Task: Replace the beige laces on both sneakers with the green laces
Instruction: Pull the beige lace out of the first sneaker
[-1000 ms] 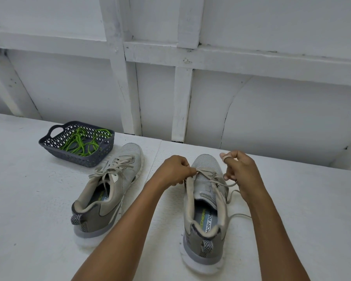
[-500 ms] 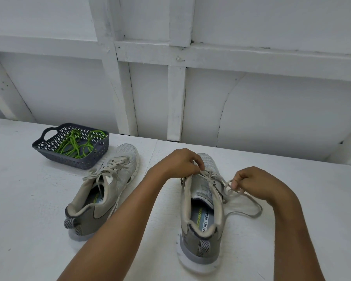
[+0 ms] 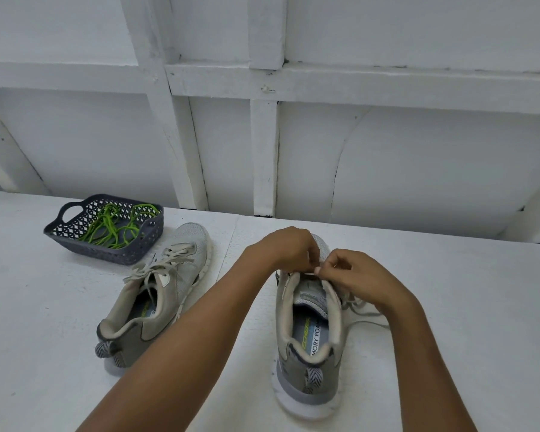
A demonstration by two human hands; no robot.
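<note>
Because the near sneaker [image 3: 309, 344] stands free on the white table [image 3: 449, 307] with nothing bracing its heel, a hard tug could drag or tip it. The left hand [image 3: 289, 247] and right hand [image 3: 353, 275] both have curled fingers pinched on its beige lace [image 3: 370, 313] at the upper eyelets, though the exact eyelet is hidden beneath them. The slack trailing off the shoe's right side, under the right wrist, could snag or knot as it is drawn through, I judge. Farther left, the second sneaker [image 3: 156, 291] lies fully laced in beige, untouched. Beyond it, just beside its toe, the dark perforated basket [image 3: 119, 255] holds the tangled green laces [image 3: 116, 227]. Pulled out carelessly, they may come up knotted together. Nothing else shows in it.
</note>
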